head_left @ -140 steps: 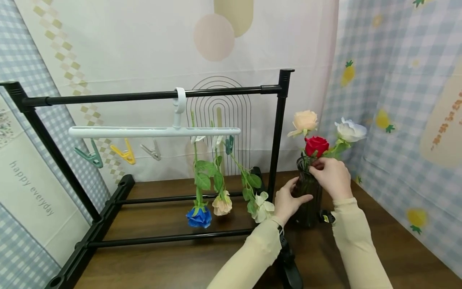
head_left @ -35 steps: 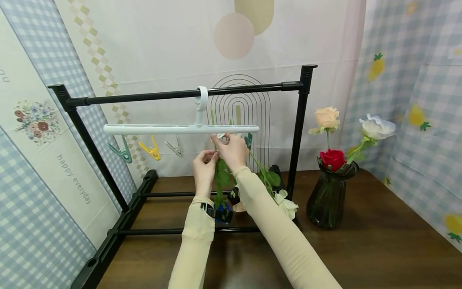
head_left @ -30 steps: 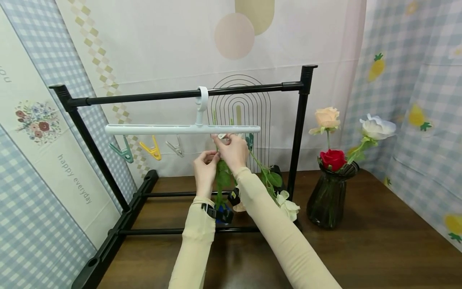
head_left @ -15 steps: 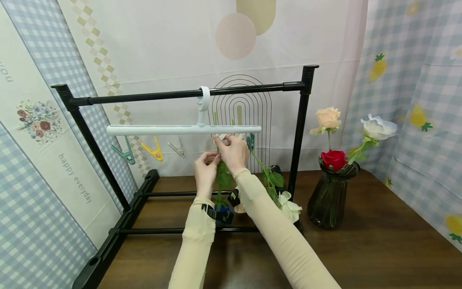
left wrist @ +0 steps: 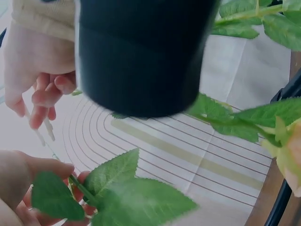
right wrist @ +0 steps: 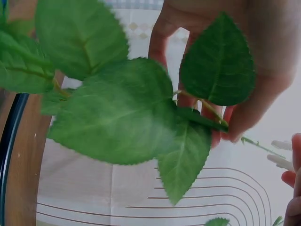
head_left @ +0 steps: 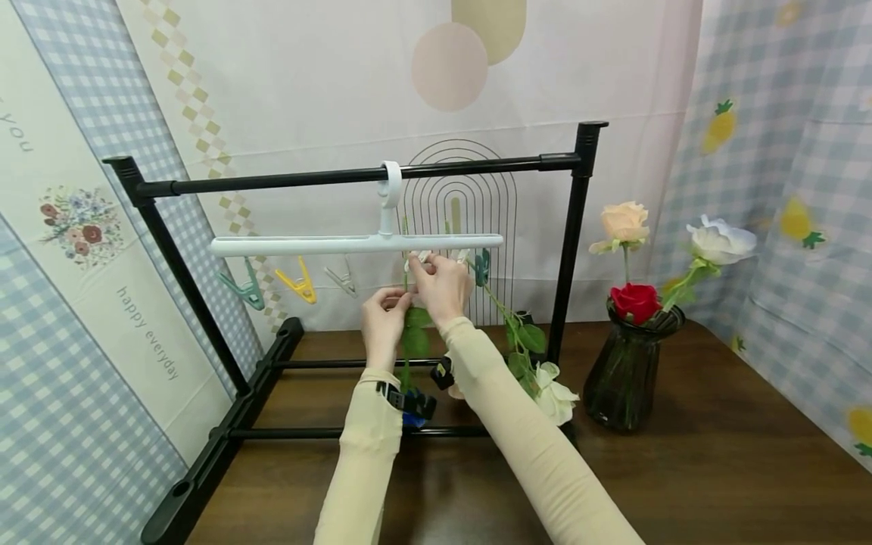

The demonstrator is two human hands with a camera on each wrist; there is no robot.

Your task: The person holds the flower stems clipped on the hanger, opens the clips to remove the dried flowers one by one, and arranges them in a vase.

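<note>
Two-handed, forearms raised, reaches under the white hanger: with left hand, pinches the leafy stem of a head-down blue rose; with right hand, higher, grips a white clip.

On the table a rack carries a hanger, clips and flowers beneath it; right of the rack stands a vase holding roses.

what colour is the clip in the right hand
White clip, clearest in the right wrist view.
</note>
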